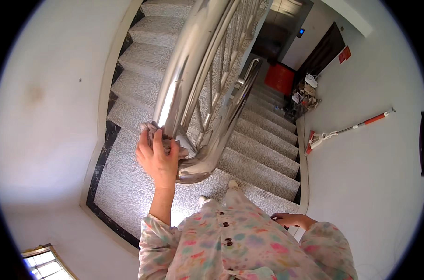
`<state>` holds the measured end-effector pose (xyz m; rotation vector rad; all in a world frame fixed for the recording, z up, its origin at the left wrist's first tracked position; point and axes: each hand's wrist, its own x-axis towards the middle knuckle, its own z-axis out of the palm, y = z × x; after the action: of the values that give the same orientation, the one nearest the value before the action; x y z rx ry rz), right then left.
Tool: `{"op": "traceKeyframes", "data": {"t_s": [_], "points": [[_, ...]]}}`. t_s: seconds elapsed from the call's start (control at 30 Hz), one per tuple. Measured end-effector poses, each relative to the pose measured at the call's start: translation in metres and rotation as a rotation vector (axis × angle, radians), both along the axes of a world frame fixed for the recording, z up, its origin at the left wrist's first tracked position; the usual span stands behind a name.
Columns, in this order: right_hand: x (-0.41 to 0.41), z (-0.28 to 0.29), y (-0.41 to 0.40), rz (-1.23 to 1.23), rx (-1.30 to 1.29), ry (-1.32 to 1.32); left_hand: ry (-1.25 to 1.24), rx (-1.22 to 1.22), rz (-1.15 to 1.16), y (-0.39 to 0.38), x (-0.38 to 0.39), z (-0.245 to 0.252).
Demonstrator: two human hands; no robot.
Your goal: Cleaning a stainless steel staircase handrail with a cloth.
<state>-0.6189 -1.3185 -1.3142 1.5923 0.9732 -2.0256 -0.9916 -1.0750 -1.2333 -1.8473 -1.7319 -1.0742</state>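
Observation:
My left hand (158,157) grips a crumpled greyish-brown cloth (149,130) and presses it against the lower end of a polished metal handrail (184,70). The fingers are spread over the cloth, just above the bend where the upper rail meets the tube of the descending rail (226,133). My right hand (289,219) hangs low beside my clothing, apart from the railing. Its fingers are partly hidden, so whether it holds anything cannot be made out.
Speckled stairs rise on the left (145,59) and descend on the right (264,150). A red-handled mop (348,128) leans against the right wall. Below are a shoe rack with several shoes (304,92), a red mat (279,78) and elevator doors (276,26). Metal balusters (221,63) support the rail.

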Motion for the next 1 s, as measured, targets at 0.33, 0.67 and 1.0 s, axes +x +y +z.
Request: {"op": "traceKeyframes", "data": {"t_s": [0.33,0.67,1.0], "points": [[0.000,-0.046,-0.043,-0.081,-0.015,-0.121,-0.072,-0.004,-0.006,-0.004,0.003,-0.001],[0.026,-0.067,-0.046,0.208,0.599,0.190,-0.305,-0.102,-0.345,-0.017,-0.009,0.007],[-0.240,0.099,0.193,-0.141,1.773,0.020,-0.403,-0.204,-0.315,0.006,-0.025,0.025]]}}
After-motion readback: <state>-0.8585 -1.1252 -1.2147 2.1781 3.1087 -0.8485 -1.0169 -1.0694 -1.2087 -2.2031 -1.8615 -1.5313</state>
